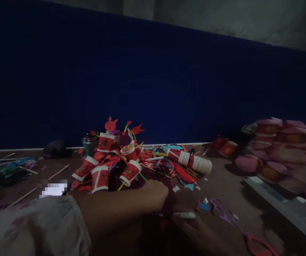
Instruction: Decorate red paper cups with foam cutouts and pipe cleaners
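Observation:
My left hand (155, 193) reaches in from the left at the middle of the table, its fingers curled under. Whatever it grips, if anything, is hidden; dark purple material (171, 192) lies close beside it. Just right of it and lower, in deep shadow, is my right hand (195, 229), closed around a short white stick-like object (185, 215) whose kind is unclear. Beyond my left hand stand and lean red paper cups (100, 177) with straws and red paper cut-outs (110, 125). Purple-handled scissors (220, 209) lie to the right of my right hand.
A nested stack of paper cups (190, 160) lies on its side behind. Pink-topped cups (280, 153) are piled at right, above a grey tray-like box (283, 209). Red-handled scissors (259, 245) lie at the lower right. Paper scraps dot the table; a blue partition (153, 81) rises behind.

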`<move>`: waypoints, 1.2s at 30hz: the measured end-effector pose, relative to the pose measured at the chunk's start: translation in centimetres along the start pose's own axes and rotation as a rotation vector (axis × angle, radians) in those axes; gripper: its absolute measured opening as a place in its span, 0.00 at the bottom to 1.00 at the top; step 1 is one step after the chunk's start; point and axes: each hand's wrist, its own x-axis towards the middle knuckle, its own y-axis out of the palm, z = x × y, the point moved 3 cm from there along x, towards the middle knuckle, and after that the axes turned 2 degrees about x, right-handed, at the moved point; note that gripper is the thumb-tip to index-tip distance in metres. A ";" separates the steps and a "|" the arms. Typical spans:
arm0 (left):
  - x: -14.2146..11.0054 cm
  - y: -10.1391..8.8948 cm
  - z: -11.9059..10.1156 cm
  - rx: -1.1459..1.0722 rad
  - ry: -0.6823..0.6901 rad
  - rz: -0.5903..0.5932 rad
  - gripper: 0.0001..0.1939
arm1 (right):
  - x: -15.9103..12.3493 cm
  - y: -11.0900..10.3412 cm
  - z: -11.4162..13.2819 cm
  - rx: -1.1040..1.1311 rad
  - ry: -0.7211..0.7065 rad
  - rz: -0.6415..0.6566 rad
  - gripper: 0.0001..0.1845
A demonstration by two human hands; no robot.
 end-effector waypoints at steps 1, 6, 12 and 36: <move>0.0 0.0 0.0 0.006 -0.003 0.006 0.13 | 0.1 -0.1 0.0 0.007 0.026 0.001 0.16; -0.1 -0.1 0.0 0.029 -0.007 0.025 0.13 | 0.7 -0.4 0.8 0.073 0.106 -0.034 0.16; -0.2 -0.3 -0.2 0.032 -0.002 0.036 0.15 | 1.2 -1.1 1.4 0.031 0.208 -0.102 0.15; -2.9 1.4 0.7 -0.051 -0.112 -0.112 0.13 | 4.3 -1.9 -4.4 0.943 0.191 -0.240 0.12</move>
